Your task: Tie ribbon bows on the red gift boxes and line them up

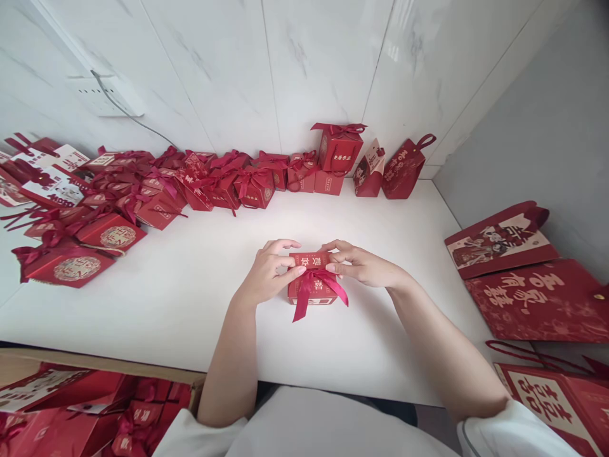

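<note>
1. Nearest, at lower left, a carton [28,362] holds more red packs [137,419]
2. On the table [190,298], centre, our left hand [269,270] and right hand [361,263] each pinch the top of the box [310,259], ribbon [309,289] hanging in front
3. We'd best keep it flat, pulling evenly so the knot sits centred
4. Beyond, a row of boxes [238,181] lines the wall [285,76]

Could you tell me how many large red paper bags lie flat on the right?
3: first bag beside the grey wall, second bag just nearer, third bag cut off bottom-right; more may be hidden.
</note>
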A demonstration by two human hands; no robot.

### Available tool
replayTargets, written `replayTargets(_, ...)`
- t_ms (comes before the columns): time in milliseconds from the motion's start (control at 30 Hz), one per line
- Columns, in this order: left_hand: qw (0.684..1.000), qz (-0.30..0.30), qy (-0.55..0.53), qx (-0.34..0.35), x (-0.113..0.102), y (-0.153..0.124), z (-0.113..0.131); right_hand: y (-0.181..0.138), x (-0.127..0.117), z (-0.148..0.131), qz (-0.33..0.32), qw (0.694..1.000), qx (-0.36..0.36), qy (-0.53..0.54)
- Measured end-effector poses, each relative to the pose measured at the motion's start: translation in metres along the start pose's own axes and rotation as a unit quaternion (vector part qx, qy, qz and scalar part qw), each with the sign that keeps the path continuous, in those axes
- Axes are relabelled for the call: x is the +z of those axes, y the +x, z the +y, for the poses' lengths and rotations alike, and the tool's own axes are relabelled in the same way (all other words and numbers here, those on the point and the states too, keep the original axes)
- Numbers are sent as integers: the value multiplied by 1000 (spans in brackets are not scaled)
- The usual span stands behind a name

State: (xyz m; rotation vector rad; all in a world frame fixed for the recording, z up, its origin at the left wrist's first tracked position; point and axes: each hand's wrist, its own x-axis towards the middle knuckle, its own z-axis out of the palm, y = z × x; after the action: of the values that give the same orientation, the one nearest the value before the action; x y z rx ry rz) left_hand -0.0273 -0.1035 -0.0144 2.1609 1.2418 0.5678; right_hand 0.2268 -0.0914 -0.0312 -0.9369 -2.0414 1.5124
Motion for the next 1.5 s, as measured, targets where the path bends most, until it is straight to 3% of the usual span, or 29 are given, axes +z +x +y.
replayTargets(167, 999, -9, -46, -9, 2, 1, -3, -1, 3, 4, 0, 999, 6, 49)
replayTargets(367, 986, -28, -163, -31, 11, 4, 2, -3, 2, 4, 49, 994, 23, 94)
replayTargets(500, 972, -14, -227, -51, 12, 7, -1, -10, 4, -19, 212, 977, 25, 22)
replayTargets(600, 972, 5, -225, -67, 12, 8, -2, -25, 24, -42, 310, 947, 37, -73)
replayTargets(767, 980, 7, -186, -74, 15, 7, 3, -44, 88, -51, 171, 972, 152, -60)
replayTargets(833, 980, 5, -188, -68, 17, 7, 6, -41, 108, -44, 161, 971, 166, -52)
replayTargets(933, 977, -7, -202, -61, 20, 8, 7, -31, 125, -31, 203, 966, 162, -10)
replayTargets(1067, 974, -19, -219, -63, 21, 9, 4, -24, 130, -24, 243, 962, 109, 55)
replayTargets(1267, 970, -47, -229, -61, 21, 10, -1, -32, 114, -23, 169, 965, 52, 191)
replayTargets(1500, 973, -46, -219, -59, 23, 11, 0, -34, 110, -22, 156, 972, 55, 169)
